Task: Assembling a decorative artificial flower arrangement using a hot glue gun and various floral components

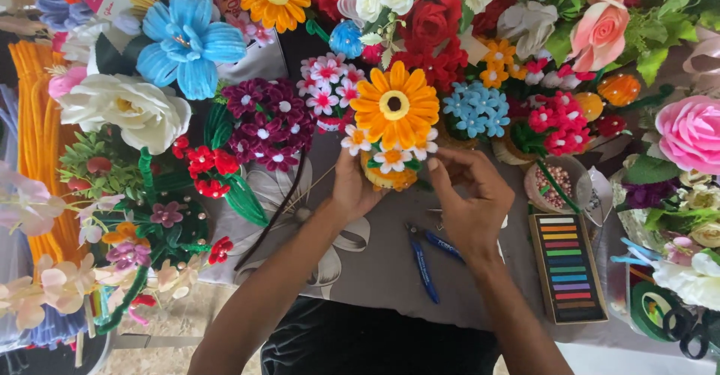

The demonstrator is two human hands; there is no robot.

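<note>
The person holds a small yellow pot [388, 178] of handmade flowers just above the grey cloth of the table [390, 270], in the middle of a crowd of finished bouquets. The left hand [351, 187] is closed around the pot's side and carries its weight; the right hand [469, 199] pinches with thumb and forefinger at the pot's right edge, near the small white blossoms [391, 157] under the big orange sunflower [395, 107]. The sunflower looks top-heavy to me, so a loosened left-hand grip could let the arrangement tip forward into the purple cluster [266, 124] or the blue flowers [475, 110] just behind it. A harder tug from the right fingers might pull a white blossom off its stem or bend it out of place. The blue-handled pliers [427, 259] lie on the cloth directly under the wrists, near enough to be knocked by a forearm. The dish of beads [556, 184] sits close to the right hand, and a careless elbow could scatter it beside the box of coloured chalks [568, 266].
</note>
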